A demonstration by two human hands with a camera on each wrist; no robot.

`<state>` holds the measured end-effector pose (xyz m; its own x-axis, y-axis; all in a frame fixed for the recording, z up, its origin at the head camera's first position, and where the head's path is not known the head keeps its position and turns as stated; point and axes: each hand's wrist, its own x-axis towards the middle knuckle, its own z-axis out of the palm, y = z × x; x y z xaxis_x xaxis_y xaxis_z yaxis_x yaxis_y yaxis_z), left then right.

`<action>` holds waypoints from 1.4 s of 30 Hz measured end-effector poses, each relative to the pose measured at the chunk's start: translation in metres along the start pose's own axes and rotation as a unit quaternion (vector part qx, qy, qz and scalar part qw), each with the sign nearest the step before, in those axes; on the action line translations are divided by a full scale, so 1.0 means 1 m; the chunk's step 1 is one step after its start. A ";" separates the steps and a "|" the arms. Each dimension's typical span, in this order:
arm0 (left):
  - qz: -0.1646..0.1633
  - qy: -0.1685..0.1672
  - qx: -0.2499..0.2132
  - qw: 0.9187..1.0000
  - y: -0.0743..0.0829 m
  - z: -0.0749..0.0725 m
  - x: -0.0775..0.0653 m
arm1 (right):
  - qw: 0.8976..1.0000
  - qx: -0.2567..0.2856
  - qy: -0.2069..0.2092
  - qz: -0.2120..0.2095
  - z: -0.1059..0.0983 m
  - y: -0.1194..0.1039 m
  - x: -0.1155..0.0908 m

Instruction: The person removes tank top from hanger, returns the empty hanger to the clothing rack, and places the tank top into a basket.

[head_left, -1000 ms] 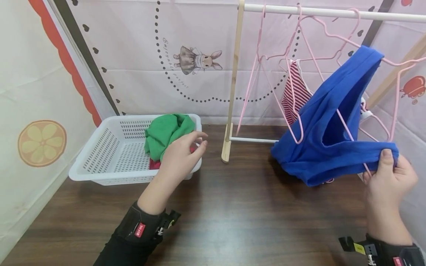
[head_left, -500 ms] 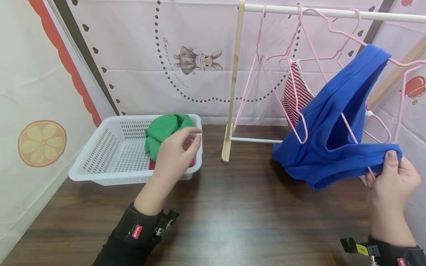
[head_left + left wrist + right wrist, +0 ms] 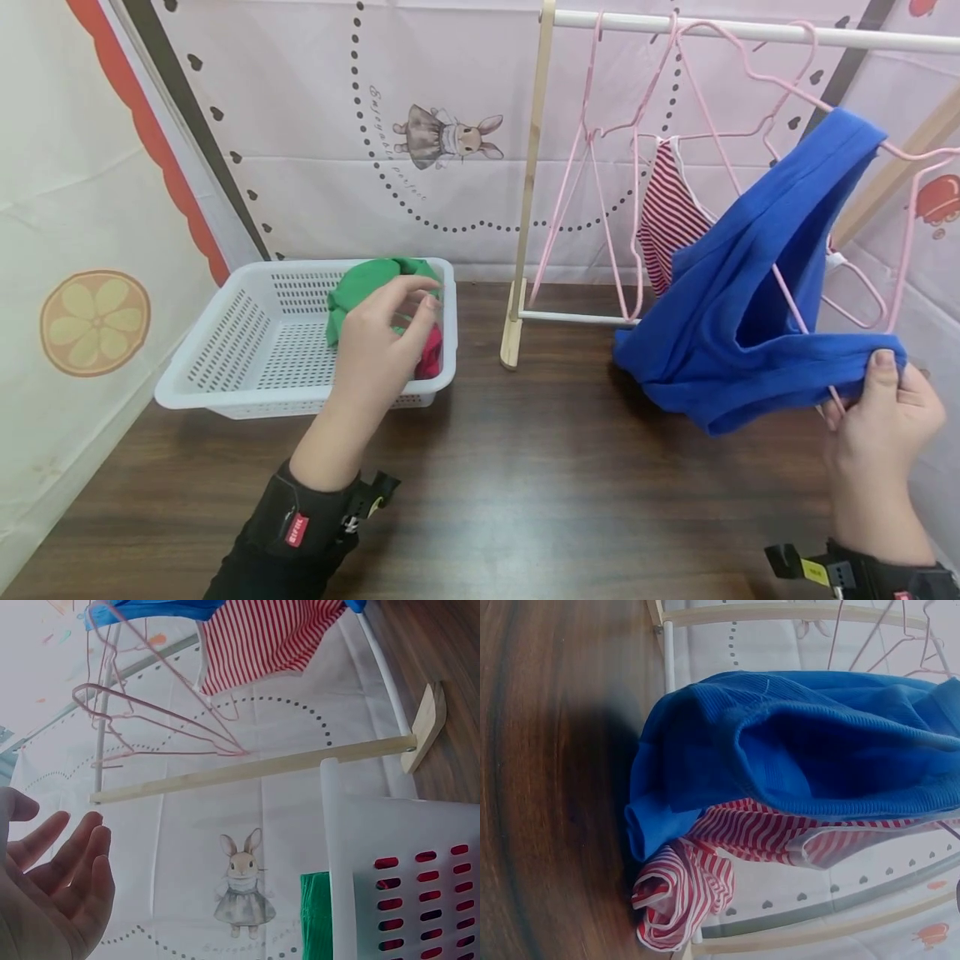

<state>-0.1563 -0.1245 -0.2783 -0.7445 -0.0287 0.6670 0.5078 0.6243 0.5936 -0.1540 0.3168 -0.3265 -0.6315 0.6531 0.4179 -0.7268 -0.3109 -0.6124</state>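
My left hand [image 3: 378, 346] hovers over the white basket [image 3: 247, 406], fingers loosely bent and holding nothing. Below it in the basket lie a green cloth [image 3: 356, 287] and a red cloth [image 3: 430, 354]. My right hand [image 3: 885, 417] pinches one strap of a blue tank top [image 3: 697, 333] by the lower end of a pink hanger. The tank top's other strap sits over the upper arm of that hanger. In the right wrist view the ribbed opening of the tank top [image 3: 690, 742] gapes wide.
A red-and-white striped garment [image 3: 667, 208] hangs behind the tank top. Bare pink hangers hang from the white rail [image 3: 750, 30] at left. The rack's wooden post [image 3: 532, 167] stands between basket and clothes, on a dark wooden tabletop [image 3: 525, 467].
My left hand has drawn back left over the basket, uncovering more of the red cloth. The right hand, still gripping the strap, has shifted slightly right, and the tank top with it.
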 end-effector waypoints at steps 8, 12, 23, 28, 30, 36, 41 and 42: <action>0.020 0.026 -0.001 0.999 0.003 -0.005 0.001 | 1.000 0.015 -0.019 -0.005 0.008 -0.002 0.000; 0.041 0.040 -0.007 0.998 0.005 -0.009 0.002 | 0.999 -0.005 -0.032 0.010 0.016 -0.001 0.000; 0.080 0.056 -0.016 0.995 0.008 -0.019 0.004 | 0.988 -0.074 -0.132 0.025 0.032 -0.001 -0.003; 0.090 0.064 -0.018 0.994 0.010 -0.022 0.003 | 0.973 -0.074 -0.217 0.004 0.038 0.002 -0.003; 0.098 0.066 -0.022 0.993 0.011 -0.023 0.003 | 0.966 -0.079 -0.247 0.000 0.041 0.002 -0.003; 0.143 0.085 -0.017 0.986 0.013 -0.024 0.003 | 0.942 -0.144 -0.302 -0.034 0.050 0.000 -0.005; 0.169 0.094 -0.011 0.981 0.017 -0.024 0.003 | 0.911 -0.215 -0.343 -0.077 0.055 0.000 -0.006; 0.172 0.094 -0.008 0.981 0.019 -0.023 0.003 | 0.905 -0.229 -0.349 -0.086 0.055 0.001 -0.006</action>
<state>-0.1392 -0.1312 -0.2545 -0.4353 0.0375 0.8995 0.7234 0.6093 0.3247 -0.1655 0.2742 -0.2923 -0.6519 0.0192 0.7581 -0.7440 0.1770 -0.6443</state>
